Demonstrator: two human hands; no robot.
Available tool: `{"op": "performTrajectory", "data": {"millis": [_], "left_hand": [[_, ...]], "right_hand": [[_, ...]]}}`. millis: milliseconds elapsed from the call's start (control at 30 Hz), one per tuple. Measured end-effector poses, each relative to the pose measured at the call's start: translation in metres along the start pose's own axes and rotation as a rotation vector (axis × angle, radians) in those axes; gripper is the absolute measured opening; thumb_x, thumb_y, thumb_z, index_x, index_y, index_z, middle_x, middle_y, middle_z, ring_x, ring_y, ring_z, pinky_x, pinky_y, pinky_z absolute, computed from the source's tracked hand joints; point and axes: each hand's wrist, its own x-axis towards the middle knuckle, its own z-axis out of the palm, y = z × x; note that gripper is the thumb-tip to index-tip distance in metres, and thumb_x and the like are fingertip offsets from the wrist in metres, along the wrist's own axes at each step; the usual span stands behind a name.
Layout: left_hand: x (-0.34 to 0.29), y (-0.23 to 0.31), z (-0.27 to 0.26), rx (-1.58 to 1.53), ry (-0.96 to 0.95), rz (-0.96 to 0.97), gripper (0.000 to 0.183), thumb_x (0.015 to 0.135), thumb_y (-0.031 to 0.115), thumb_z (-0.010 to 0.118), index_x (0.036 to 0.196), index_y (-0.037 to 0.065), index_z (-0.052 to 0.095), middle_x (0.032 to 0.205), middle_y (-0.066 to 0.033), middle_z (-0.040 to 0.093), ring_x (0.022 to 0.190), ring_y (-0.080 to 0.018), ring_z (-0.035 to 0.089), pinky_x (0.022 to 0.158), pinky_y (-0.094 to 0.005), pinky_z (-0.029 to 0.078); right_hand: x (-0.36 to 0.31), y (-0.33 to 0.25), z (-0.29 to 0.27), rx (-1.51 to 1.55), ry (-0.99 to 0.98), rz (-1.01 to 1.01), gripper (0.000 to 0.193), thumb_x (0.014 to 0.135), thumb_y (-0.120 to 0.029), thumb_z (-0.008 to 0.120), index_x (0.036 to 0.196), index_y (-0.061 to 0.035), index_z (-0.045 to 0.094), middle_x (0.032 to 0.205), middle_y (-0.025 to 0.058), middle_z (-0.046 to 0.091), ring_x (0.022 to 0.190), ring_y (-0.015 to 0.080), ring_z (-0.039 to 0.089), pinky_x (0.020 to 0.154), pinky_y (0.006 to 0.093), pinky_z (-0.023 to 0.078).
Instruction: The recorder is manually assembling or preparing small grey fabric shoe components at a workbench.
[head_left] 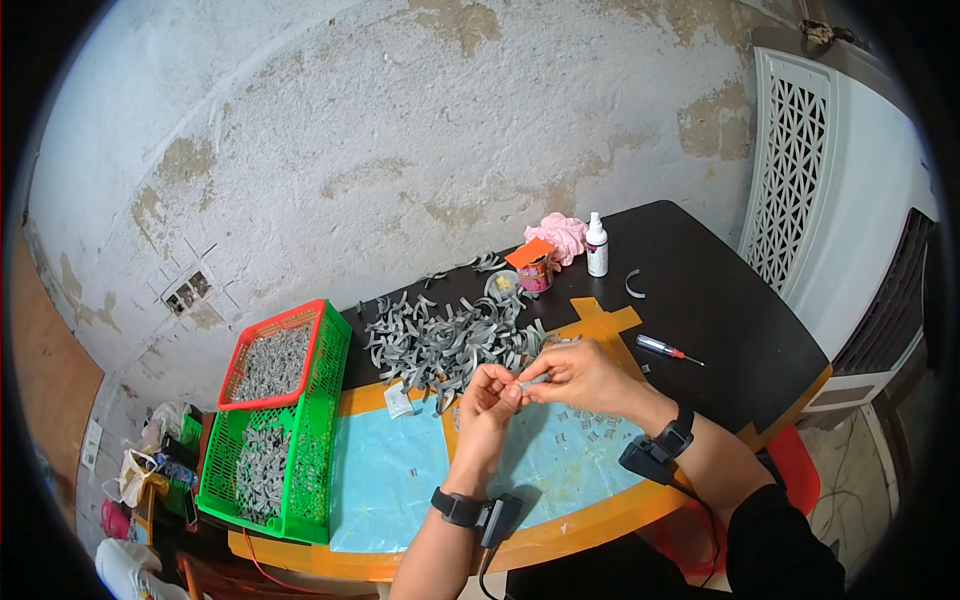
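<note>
Bare forearms reach in over a table [735, 300], each wrist wearing a dark strap [461, 508] with a small black device attached, as a person's left hand [487, 400] and right hand [578, 374] meet at the fingertips around a small grey strip [535, 380]. Thumb and fingers of both hands are pinched together on the piece, which sits just above a blue sheet [385, 480] edged with orange tape [603, 322] and is largely covered by the fingers. Close behind the hands spreads a heap of curved grey strips [435, 340], with a white packet [398, 402] at its near edge. Small grey pieces [595, 425] lie scattered on the sheet, mostly beneath and beside the right hand. To the left, a red basket [258, 405] filled with small grey parts rests on a green basket [312, 455] holding more. At the rear, an orange card [530, 252] tops a red tin [536, 277], beside a pink cloth [563, 238] and an upright white spray bottle [597, 250]. A screwdriver [668, 349] lies to the right, near a lone curved strip [632, 285], while a patchy, peeling wall [420, 130] rises behind the scene.
</note>
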Motion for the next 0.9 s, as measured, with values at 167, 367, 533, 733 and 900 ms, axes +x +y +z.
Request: {"op": "performTrajectory", "data": {"millis": [167, 367, 533, 733, 900], "left_hand": [[-0.003, 0.009, 0.017, -0.128, 0.070, 0.032, 0.020, 0.089, -0.001, 0.058, 0.106, 0.006, 0.053, 0.098, -0.0060, 0.063, 0.090, -0.0144, 0.062, 0.083, -0.0270, 0.049], [-0.005, -0.003, 0.013, -0.134, 0.068, 0.031, 0.019, 0.087, 0.001, 0.062, 0.105, 0.006, 0.057, 0.099, -0.0035, 0.064, 0.091, -0.0127, 0.062, 0.088, -0.0287, 0.051], [-0.002, -0.008, 0.001, -0.152, 0.033, 0.005, 0.009, 0.089, 0.008, 0.063, 0.097, 0.008, 0.058, 0.097, -0.0026, 0.064, 0.089, -0.0129, 0.062, 0.083, -0.0290, 0.051], [-0.002, 0.002, 0.011, -0.212, -0.051, -0.066, 0.009, 0.090, 0.007, 0.062, 0.099, 0.007, 0.059, 0.091, -0.0006, 0.062, 0.084, -0.0102, 0.061, 0.076, -0.0256, 0.052], [-0.006, 0.005, 0.014, -0.099, -0.041, -0.024, 0.018, 0.087, 0.005, 0.065, 0.104, 0.005, 0.060, 0.089, -0.0038, 0.065, 0.079, -0.0135, 0.063, 0.075, -0.0260, 0.053]], "right_hand": [[0.006, 0.017, 0.002, 0.352, 0.055, 0.037, 0.016, 0.081, -0.003, 0.070, 0.097, 0.0007, 0.069, 0.092, 0.0042, 0.064, 0.084, 0.0100, 0.062, 0.071, 0.0220, 0.049], [0.007, 0.027, 0.008, 0.147, 0.094, -0.128, 0.017, 0.080, 0.001, 0.070, 0.096, -0.0037, 0.071, 0.104, 0.0039, 0.057, 0.090, 0.0109, 0.058, 0.075, 0.0236, 0.048], [0.007, 0.016, 0.005, 0.228, 0.030, -0.069, 0.019, 0.077, 0.002, 0.071, 0.095, -0.0042, 0.071, 0.108, 0.0036, 0.055, 0.095, 0.0118, 0.056, 0.082, 0.0265, 0.046], [0.007, 0.030, -0.003, 0.391, -0.006, -0.002, 0.016, 0.074, 0.004, 0.073, 0.088, -0.0028, 0.068, 0.101, 0.0044, 0.056, 0.092, 0.0124, 0.055, 0.082, 0.0263, 0.045], [0.003, 0.023, -0.002, 0.493, -0.006, 0.030, 0.013, 0.075, 0.006, 0.071, 0.084, -0.0022, 0.066, 0.093, 0.0049, 0.058, 0.090, 0.0131, 0.057, 0.080, 0.0272, 0.047]]}}
